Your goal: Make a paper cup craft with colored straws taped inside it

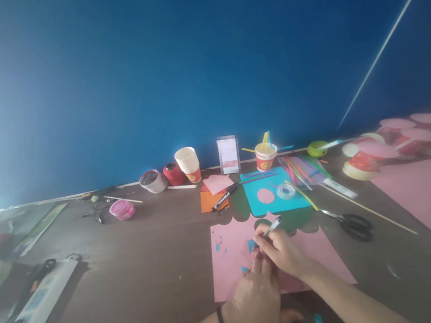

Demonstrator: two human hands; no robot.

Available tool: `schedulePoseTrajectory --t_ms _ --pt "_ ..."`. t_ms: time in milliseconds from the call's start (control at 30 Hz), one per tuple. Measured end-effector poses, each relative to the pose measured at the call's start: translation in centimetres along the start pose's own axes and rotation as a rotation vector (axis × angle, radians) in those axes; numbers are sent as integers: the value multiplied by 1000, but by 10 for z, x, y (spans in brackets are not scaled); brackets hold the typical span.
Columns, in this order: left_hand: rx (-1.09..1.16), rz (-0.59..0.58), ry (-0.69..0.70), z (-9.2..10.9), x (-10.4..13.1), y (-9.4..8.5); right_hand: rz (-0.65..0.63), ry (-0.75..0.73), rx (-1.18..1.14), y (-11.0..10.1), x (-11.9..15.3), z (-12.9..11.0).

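Observation:
In my right hand is a white pen, gripped for writing, its lower end at a small blue paper piece. My left hand lies palm down with fingers stretched out; its fingertips press beside that piece, close to the right hand's fingers. Under both hands is a pink paper sheet with a scalloped top edge. Other blue scraps rest on it, one near my left fingers. The pen's tip is too blurred to make out.
Black-handled scissors lie to the right, near a thin wooden stick. Beyond the sheet are blue paper, a tape roll, a black pen and paper cups. A power strip sits at left.

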State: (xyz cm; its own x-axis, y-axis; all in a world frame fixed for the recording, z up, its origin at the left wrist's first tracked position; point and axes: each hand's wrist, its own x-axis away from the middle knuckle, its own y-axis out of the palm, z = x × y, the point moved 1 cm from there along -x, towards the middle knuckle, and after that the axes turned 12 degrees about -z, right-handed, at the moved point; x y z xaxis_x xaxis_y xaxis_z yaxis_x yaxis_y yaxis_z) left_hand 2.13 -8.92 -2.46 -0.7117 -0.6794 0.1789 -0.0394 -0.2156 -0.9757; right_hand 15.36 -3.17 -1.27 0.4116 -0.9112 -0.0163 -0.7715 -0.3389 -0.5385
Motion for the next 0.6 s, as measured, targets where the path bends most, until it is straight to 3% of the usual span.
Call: schedulePoseTrajectory --t_ms 600 --pt "29 -17 16 0 1 -2 2 0 -14 -2 0 -1"
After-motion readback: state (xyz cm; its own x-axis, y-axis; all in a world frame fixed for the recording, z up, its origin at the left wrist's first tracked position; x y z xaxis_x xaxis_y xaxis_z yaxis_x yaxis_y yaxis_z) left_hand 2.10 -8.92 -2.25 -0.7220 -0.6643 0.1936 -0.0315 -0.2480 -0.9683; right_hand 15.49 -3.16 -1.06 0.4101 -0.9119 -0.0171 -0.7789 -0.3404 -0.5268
